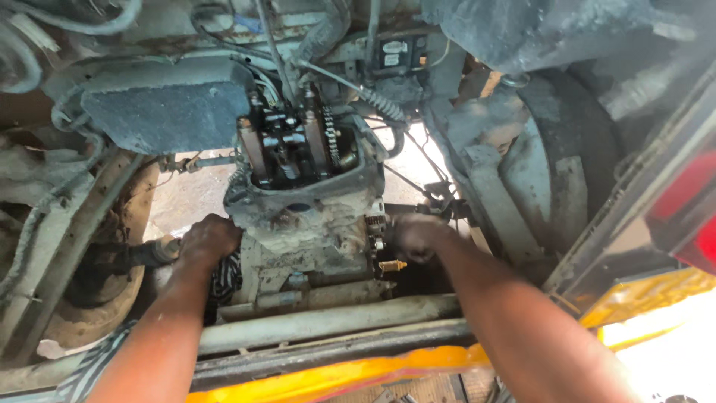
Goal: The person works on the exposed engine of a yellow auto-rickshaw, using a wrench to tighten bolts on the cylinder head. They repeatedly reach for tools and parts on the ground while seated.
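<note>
**Both hands down on a grimy open-top engine**

So the engine (309, 216) sits pretty much dead centre, tucked in under the vehicle body, and it's caked in dirt and oil. The cover is off the top, so you can look straight into the valve gear (287, 145), with a bit of timing chain (330, 134) showing on its right side.

The left hand (209, 240) is pressed up against the left side of the engine, fingers curled together over a dark striped rag (224, 277) that hangs just below it. Can't really tell if it's gripping the rag or just pushing on it. The right hand (414, 235) is on the right side of the engine, fingers bunched and tucked in against the casing; what they're pinching, if anything, is hidden. A small brass fitting (392, 265) pokes out just below that hand.

Near side, a grey frame rail (335, 322) runs left to right under both forearms, with yellow bodywork (343, 377) below it. Far left there's a boxy grey housing (168, 104), and off to the right a tyre (567, 149) in the wheel arch. Hoses and cables hang around the far top.
</note>
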